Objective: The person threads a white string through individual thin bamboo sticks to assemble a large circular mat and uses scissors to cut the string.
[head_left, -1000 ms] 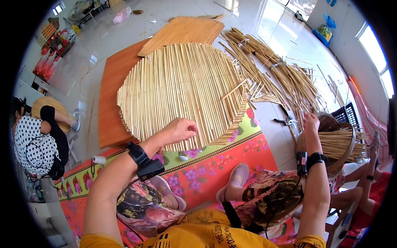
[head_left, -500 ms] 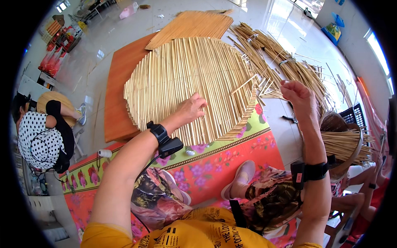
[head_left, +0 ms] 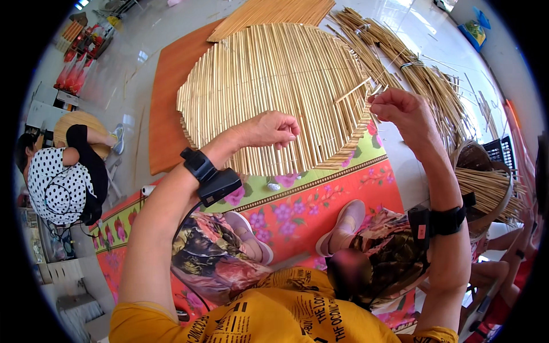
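Note:
A round mat (head_left: 257, 74) of straw-coloured stalks laid side by side lies in front of me, its edge stepped. Over its near part is my left hand (head_left: 271, 129), fingers curled in and pinched. My right hand (head_left: 405, 117) is raised beside the mat's right edge with thumb and fingers pressed together. Whatever either pinch holds is too fine to make out. One loose short stalk (head_left: 351, 91) lies slanted across the mat near the right hand.
Under the mat is an orange-brown board (head_left: 171, 108), with another slatted panel (head_left: 269, 12) behind it. Bundled stalks (head_left: 409, 57) lie at the right, and more fill a basket (head_left: 509, 188). A flowered red mat (head_left: 309, 211) lies underfoot. Another person (head_left: 63, 177) sits at the left.
My left hand has lifted off the mat's surface and moved slightly right. The right hand has come down and to the left, closer to the mat's edge. My view has tilted lower.

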A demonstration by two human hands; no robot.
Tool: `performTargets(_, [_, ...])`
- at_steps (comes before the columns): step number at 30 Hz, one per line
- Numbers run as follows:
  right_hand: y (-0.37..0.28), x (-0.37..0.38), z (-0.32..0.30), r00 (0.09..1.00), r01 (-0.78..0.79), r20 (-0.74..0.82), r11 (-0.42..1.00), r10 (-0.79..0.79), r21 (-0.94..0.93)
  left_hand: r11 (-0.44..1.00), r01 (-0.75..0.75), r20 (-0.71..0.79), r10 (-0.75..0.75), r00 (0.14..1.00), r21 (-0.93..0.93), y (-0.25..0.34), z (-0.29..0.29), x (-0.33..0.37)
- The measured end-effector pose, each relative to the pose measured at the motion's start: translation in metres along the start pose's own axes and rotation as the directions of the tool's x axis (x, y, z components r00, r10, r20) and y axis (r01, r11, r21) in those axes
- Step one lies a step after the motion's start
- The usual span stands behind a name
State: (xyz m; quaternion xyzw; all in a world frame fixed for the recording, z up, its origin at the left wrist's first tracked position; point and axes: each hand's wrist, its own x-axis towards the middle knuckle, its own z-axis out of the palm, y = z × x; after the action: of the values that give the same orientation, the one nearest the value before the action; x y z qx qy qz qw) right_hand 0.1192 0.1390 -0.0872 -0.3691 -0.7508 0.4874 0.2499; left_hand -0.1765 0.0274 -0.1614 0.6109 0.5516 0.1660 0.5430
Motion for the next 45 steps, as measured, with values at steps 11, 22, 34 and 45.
performTargets(11, [-0.008, 0.008, 0.016, 0.998, 0.013, 0.064, 0.997, -0.008, -0.071, 0.743, -0.210, 0.204, 0.100, 0.974, 0.636, -0.050, 0.085, -0.029])
performTargets(22, [-0.014, 0.001, 0.014, 0.992, -0.036, 0.123, 0.999, 0.039, -0.024, 0.771, -0.216, 0.058, 0.227, 0.972, 0.599, -0.074, 0.143, -0.037])
performTargets(34, [0.015, -0.011, -0.001, 0.950, -0.231, 0.223, 0.972, 0.218, 0.033, 0.806, -0.441, 0.442, 0.254, 0.860, 0.395, -0.040, 0.162, -0.049])
performTargets(45, [0.036, -0.029, 0.003, 0.843, -0.093, 0.514, 0.984, 0.159, -0.153, 0.799, -0.593, 0.297, 0.544, 0.785, 0.102, 0.058, 0.156, -0.048])
